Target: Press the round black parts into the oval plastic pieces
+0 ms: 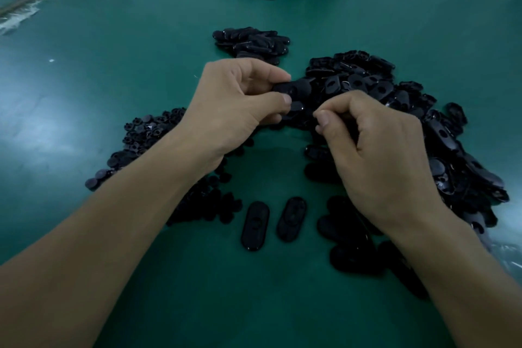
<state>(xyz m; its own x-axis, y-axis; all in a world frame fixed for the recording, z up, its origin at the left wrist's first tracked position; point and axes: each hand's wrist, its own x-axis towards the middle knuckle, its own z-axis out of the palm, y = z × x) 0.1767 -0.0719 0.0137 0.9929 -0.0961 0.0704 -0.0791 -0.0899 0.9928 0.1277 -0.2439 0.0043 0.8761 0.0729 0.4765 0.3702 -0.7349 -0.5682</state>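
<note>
The person's left hand pinches an oval plastic piece between thumb and forefinger, lifted just above the green table in the middle of the scene. The right hand sits just right of it, fingers curled and thumb tip against the forefinger. I cannot tell from here whether a round black part is nipped in there. The round black parts lie heaped to the left under the left forearm, and the spare ovals are banked up on the right. To do this step well, I'd say the oval wants turning so its middle hole faces the right hand. The round part should then go in square rather than tilted and be pressed with the thumb until it seats flush. Keeping the left grip out at the end of the oval would leave the hole clear.
</note>
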